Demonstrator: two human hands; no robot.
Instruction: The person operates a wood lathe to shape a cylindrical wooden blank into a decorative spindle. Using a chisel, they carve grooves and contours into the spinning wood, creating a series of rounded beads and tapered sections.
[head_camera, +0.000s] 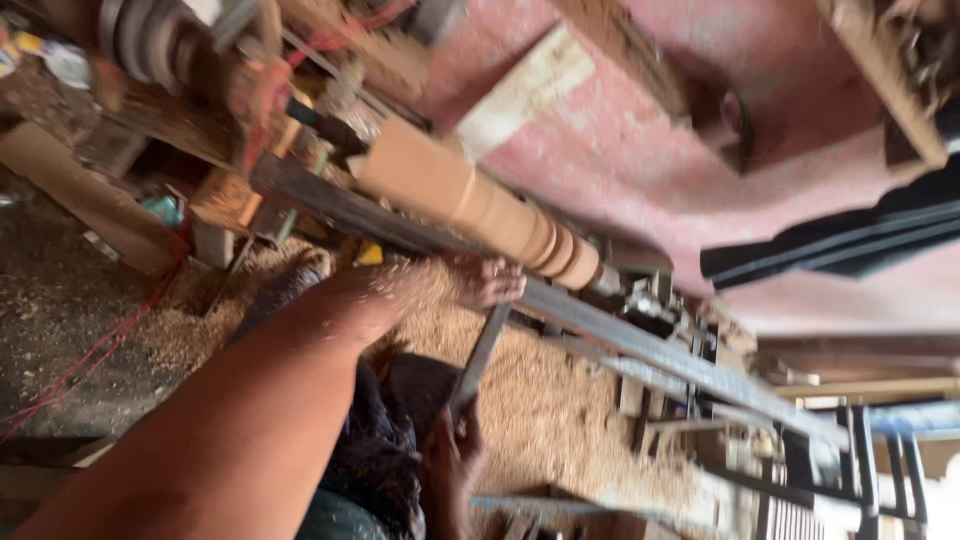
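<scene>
A long turned wooden workpiece (470, 200), pale orange with ridges and grooves, is mounted on a wood lathe and runs diagonally across the view. My left hand (485, 280), dusted with shavings, presses the front end of a long metal chisel (480, 355) against the steel tool rest (600, 320), just below the grooved part of the workpiece. My right hand (450, 465) grips the chisel's rear end, low and close to my body. My left forearm stretches in from the lower left.
Thick sawdust (540, 410) covers the ground below the lathe. The belt pulley and headstock (150, 40) sit at the upper left. Behind stands a pink wall (640, 140) with planks leaning on it. Dark strips (840, 240) and metal frames (850, 470) lie to the right.
</scene>
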